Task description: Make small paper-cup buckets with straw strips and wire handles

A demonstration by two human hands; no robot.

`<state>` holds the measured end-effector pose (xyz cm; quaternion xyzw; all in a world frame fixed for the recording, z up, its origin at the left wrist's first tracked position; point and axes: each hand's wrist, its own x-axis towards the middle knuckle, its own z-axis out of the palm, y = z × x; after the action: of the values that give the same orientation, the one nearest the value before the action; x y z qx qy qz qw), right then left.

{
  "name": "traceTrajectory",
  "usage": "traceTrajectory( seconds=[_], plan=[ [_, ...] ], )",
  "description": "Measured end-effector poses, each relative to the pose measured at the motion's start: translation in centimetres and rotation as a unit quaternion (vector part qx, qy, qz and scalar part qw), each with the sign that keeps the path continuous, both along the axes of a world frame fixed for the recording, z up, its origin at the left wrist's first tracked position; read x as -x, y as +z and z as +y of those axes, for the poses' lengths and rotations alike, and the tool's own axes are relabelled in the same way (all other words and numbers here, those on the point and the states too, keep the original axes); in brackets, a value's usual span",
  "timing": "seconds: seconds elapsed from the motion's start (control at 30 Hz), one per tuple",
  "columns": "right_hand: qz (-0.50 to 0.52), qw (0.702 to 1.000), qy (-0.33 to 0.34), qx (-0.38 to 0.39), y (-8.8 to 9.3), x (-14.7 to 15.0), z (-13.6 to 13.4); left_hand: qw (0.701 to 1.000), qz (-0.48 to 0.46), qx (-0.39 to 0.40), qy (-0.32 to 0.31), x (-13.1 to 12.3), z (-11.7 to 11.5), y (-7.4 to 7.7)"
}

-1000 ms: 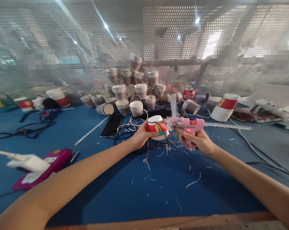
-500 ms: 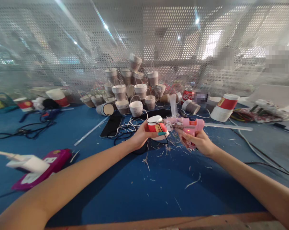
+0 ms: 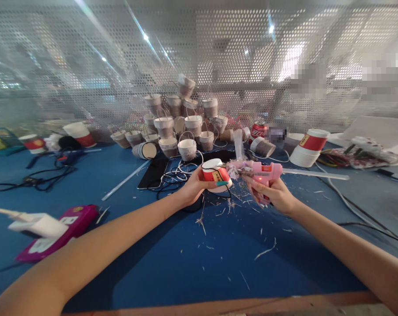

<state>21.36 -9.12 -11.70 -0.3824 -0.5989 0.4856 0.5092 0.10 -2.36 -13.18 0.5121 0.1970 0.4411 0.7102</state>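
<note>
My left hand (image 3: 195,188) is wrapped round a red and white paper cup (image 3: 212,175), held tilted above the table with its white round end up. A dark cord runs across that end and hangs loosely below the cup. In my right hand (image 3: 274,193) is a pink hot glue gun (image 3: 260,171), its small light lit. The gun's nozzle, crusted with whitish scraps, points left and is at the cup's upper right edge; whether it touches is hard to tell. A clear glue stick (image 3: 314,174) juts from the back of the gun.
Behind the hands stands a pile of small pale buckets (image 3: 193,125) with handles. A black phone (image 3: 153,174), a loose glue stick (image 3: 125,180) and a purple power strip (image 3: 59,232) lie left. Stacked cups (image 3: 309,149) and a red can (image 3: 257,131) stand right. Scraps litter the blue table (image 3: 218,272).
The glue gun has shifted very slightly to the right, and the cup has moved a touch to the left. Both hands keep their hold.
</note>
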Motion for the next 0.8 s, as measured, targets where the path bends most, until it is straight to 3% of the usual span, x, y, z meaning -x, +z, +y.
traceTrajectory(
  seconds=[0.8],
  plan=[
    [-0.001, 0.999, -0.038, 0.007, 0.27, -0.23, 0.22, 1.0, 0.013, -0.001, 0.019, 0.1, 0.09, -0.07]
  ],
)
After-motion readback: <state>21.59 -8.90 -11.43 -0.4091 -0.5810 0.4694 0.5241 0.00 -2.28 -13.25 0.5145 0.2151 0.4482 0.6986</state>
